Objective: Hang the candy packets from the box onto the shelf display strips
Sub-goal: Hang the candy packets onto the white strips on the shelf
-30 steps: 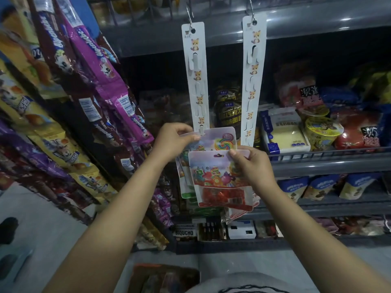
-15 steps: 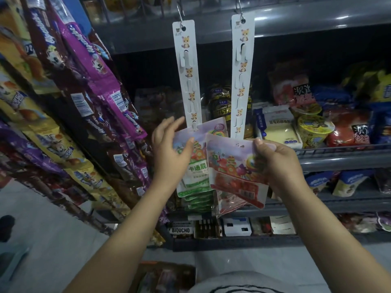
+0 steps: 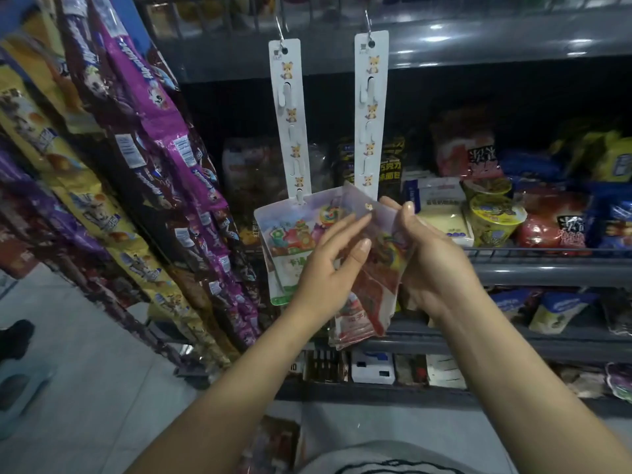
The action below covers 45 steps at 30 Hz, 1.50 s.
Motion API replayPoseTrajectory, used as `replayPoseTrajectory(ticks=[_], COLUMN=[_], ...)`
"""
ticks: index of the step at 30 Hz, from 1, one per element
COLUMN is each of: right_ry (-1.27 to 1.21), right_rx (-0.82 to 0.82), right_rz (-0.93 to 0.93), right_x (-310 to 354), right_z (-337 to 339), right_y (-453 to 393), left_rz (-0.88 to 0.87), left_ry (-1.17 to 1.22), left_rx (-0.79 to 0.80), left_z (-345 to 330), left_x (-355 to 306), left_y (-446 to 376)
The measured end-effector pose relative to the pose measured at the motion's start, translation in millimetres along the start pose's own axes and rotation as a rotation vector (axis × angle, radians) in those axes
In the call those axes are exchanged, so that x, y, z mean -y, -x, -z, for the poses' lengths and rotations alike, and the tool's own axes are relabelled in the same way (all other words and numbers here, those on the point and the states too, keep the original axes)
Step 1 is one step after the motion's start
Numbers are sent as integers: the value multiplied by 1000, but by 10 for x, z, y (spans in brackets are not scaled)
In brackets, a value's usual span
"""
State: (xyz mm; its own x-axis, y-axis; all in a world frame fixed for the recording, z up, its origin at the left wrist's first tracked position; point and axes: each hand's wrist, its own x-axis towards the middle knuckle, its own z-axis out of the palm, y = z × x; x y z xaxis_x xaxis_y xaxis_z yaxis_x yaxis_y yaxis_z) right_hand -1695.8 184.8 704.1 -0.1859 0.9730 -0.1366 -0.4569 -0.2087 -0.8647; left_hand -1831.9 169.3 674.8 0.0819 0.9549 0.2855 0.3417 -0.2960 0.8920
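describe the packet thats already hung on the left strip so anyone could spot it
Find the two white display strips with fox pictures hanging from the grey metal shelf edge. On the left strip, at its lowest hook, hangs a candy packet with a white-and-green lower half. Unlike the red-bottomed packet held in both hands, it hangs from a hook.

Two white card display strips (image 3: 290,124) (image 3: 370,111) are hung side by side from hooks at the grey upper shelf's front edge (image 3: 478,46). A candy packet (image 3: 290,241) is hung at the left strip's lower end. Purple and brown snack bags (image 3: 164,138) are ranged to the left; noodle cups (image 3: 492,213) are set on the shelf behind, right.
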Motion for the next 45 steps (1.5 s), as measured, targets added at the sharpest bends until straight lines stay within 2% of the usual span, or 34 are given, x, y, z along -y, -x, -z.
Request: replayPoseTrajectory(ticks=[3,9,13,17,19,21,24,26,28,31,35,39,45], right_ry=[-49,50,136,205,312,460,581,661,652,487,471,578,747], right_rx=[50,185,302,358,335,252,93,33,30,77,100,24,-106], right_rz=[-35,-38,-21,-3,48,166,329,368,316,154,54,109,143], right_x=[-1,13,30,30,17,11,-18,-44,-66,-44,-18,-40,-134], right_z=[38,132,115,75,59,57,47,17,-33,-167,-353,-413,-369], right_y=[19,63,118,136,129,114,61,22,-43,-130,-234,-388,-569], left_rz=[30,102,125,256,333,360,387,410,434,431,405,295,129], left_ry=[75,158,204,375,492,506,515,506,479,440,341,179,-61], left_rx=[-4,-27,-115,-190,-291,-371,-408,-398,-381,-370,-405,-451,-405], left_z=[-115,-136,-93,2,64,158,339,462,563,656,704,809,945], left_x=[-144,-323,-351,-307,-327,-317,-283,-249,-217,-156,-68,29,130], left_y=[62,190,267,308,319,298,271,244,216,166,94,-30,-384])
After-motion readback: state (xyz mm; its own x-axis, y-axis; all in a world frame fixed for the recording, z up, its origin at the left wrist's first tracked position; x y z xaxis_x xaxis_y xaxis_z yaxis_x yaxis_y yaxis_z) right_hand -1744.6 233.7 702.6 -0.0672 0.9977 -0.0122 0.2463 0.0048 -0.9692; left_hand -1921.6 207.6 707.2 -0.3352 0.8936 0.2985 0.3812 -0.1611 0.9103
